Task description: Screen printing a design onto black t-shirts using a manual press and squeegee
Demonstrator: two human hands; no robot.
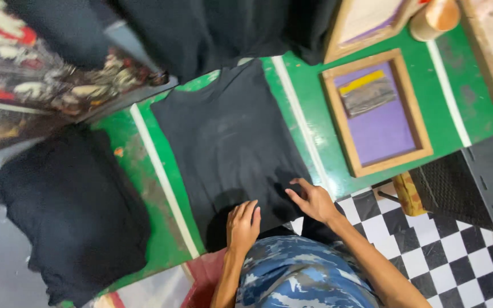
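A black T-shirt (pixel 229 137) lies spread flat on the green table (pixel 320 142) with white stripes. My left hand (pixel 242 225) rests palm down on the shirt's near hem, fingers together and pointing away. My right hand (pixel 310 199) presses flat on the shirt's near right corner, fingers spread toward the left. Neither hand grips the cloth. My blue camouflage shirt (pixel 298 274) fills the bottom of the view.
A wooden screen-printing frame (pixel 378 111) with purple mesh and a squeegee lies to the right. A second frame (pixel 366 23) and a cup (pixel 435 17) sit beyond it. Piles of black cloth (pixel 69 217) lie left and at the back. A black crate (pixel 469 182) stands over checkered floor.
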